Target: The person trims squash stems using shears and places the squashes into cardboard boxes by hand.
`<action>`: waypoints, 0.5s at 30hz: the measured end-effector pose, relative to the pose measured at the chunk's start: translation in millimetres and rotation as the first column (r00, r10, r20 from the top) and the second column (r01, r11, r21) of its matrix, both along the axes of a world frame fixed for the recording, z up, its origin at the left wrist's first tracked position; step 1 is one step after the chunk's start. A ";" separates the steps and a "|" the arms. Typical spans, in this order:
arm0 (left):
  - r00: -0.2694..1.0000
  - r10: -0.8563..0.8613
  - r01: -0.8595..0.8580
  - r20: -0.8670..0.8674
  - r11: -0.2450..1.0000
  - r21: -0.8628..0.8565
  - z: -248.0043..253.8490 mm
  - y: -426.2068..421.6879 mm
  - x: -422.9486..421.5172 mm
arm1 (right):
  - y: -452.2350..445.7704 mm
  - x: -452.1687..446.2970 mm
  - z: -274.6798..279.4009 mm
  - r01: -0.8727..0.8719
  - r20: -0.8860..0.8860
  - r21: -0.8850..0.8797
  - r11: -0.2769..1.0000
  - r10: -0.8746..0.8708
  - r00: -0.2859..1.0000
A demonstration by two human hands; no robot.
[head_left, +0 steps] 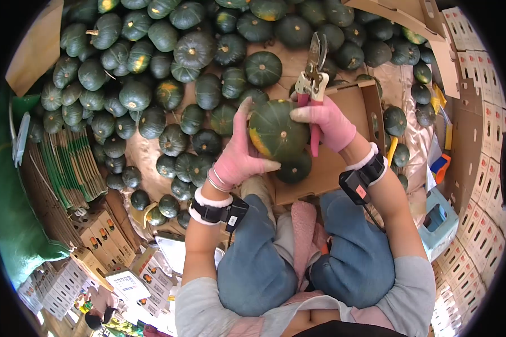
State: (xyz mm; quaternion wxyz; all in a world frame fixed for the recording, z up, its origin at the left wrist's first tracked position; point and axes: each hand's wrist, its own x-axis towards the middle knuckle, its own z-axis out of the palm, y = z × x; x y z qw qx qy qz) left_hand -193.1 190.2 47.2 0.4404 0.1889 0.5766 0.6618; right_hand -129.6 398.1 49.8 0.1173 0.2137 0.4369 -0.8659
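A dark green kabocha squash point(278, 128) with a yellow-orange patch is held up between my hands, in front of my knees. My left hand point(234, 154), in a pink glove, grips its left side with thumb and fingers around it. My right hand point(333, 124), also gloved in pink, holds pruning shears point(314, 78) with the blades pointing up and away. That hand's thumb presses on the squash's right side; its other fingers are partly hidden. Just below, another squash point(294, 168) lies at the open cardboard box point(331, 174).
Many kabocha squashes point(194, 50) cover the floor ahead and to the left. Stacked cartons point(489, 140) line the right side, by a light blue plastic stool point(437, 222). At lower left are bundled flat cardboard point(70, 163), a scale point(128, 283) and another person point(98, 314).
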 end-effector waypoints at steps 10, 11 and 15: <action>0.923 0.106 -0.147 0.371 0.986 0.084 -4.1 39.2 20.7 | 23.1 20.0 10.3 0.050 -0.027 0.079 0.996 -0.048 0.998; 0.928 0.094 -0.135 0.360 0.986 0.093 -2.4 41.0 22.5 | 30.0 24.3 14.5 0.009 -0.006 0.107 0.994 -0.009 1.000; 0.965 0.082 -0.111 0.249 0.988 0.105 -7.5 41.8 23.7 | 41.4 38.3 8.0 0.101 -0.110 0.300 0.948 -0.070 0.991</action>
